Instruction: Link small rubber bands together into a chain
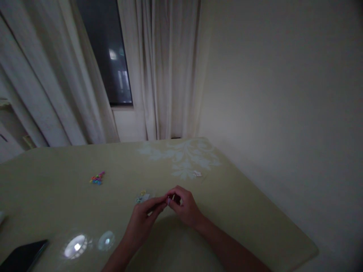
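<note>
My left hand (146,215) and my right hand (185,206) meet over the table, fingertips touching. Between them is a small pale pinkish thing (168,200), mostly covered by fingers, so its kind is hidden. The right thumb and index finger pinch it. On the left, the thumb and fingers also close at the same spot, and what they grip there cannot be made out. Just behind my left hand lies a small clear bag (145,197) with yellow and bluish bits in or on it.
A pile of small multicoloured pieces (97,178) lies to the left on the pale green table (65,200). A small white scrap (197,173) rests farther back. At the front left is a dark phone-like slab (24,257). The wall (283,94) borders the table's right side.
</note>
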Motion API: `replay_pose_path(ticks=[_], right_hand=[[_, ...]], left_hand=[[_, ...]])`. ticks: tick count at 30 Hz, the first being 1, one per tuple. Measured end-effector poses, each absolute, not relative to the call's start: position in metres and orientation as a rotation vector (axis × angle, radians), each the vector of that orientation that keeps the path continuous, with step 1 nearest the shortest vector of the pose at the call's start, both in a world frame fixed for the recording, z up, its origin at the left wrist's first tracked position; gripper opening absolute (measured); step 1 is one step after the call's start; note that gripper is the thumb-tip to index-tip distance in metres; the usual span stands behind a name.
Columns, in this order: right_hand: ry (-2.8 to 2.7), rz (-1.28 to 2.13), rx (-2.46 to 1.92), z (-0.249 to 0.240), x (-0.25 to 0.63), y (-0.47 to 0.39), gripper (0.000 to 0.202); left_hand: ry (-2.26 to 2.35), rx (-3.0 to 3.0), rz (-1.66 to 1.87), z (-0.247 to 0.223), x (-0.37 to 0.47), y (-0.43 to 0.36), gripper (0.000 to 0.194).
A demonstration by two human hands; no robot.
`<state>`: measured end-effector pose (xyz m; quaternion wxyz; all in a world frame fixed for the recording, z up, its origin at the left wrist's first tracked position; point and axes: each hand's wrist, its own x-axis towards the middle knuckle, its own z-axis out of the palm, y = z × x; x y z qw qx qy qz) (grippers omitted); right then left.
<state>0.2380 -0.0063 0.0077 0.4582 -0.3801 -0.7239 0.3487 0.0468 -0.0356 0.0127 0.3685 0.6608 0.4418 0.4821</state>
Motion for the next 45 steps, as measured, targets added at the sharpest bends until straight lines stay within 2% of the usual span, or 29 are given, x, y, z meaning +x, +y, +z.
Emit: replay_pose_path(ticks=[20,25,31,45], right_hand=[[-1.932,0.931,-0.798,-0.005,0.239,0.0,0.021],[-1.871,0.955,-0.866,0.001,0.24,0.0,0.009],[-1.834,1.048,-0.889,0.009,0.241,-0.003,0.018],[-1.635,1.438,-0.793,-0.007,0.233,-0.005,0.02]], left_hand=[[0.889,1.893,1.038,-0.001,0.047,-0.032,0.031],[0.939,1.718,1.076,0.003,0.043,-0.031,0.041],[1.017,1.712,1.107,0.011,0.038,-0.032,0.017],[0.935,1.712,1.046,-0.002,0.047,-0.037,0.023]])
